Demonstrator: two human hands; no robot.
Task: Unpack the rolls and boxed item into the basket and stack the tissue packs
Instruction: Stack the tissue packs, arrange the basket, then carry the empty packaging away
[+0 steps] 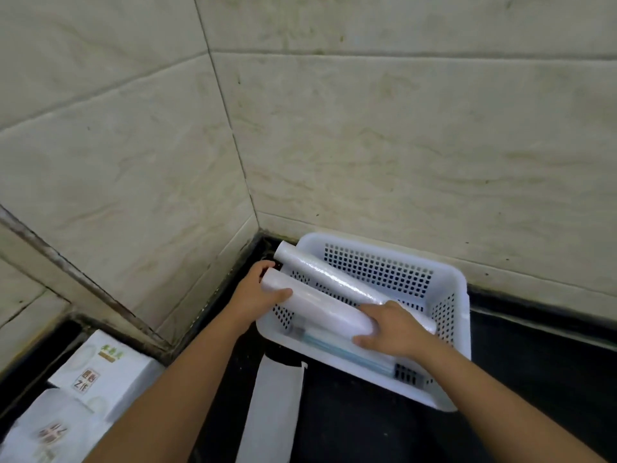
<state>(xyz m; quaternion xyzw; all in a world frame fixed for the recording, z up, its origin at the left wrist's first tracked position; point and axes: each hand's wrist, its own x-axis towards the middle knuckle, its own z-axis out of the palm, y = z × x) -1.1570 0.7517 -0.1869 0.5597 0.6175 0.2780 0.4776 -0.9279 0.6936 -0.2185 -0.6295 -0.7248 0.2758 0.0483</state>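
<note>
A white perforated basket [447, 282] stands on the dark counter in the corner of the tiled walls. One white roll [337, 274] lies slanted in it, its far end sticking over the basket's left rim. A second white roll [320, 307] lies nearer to me, and both hands hold it: my left hand [257, 294] grips its far end, my right hand [390, 325] grips its near end. Under that roll a long box with blue print [350, 354] lies along the basket's front wall. Two white tissue packs [107, 369] [50, 429] sit at the lower left.
A flat white bag [270, 409] lies on the black counter [534, 355] in front of the basket. Beige tiled walls [400, 145] close in the corner behind and to the left. A ledge runs along the left wall above the tissue packs.
</note>
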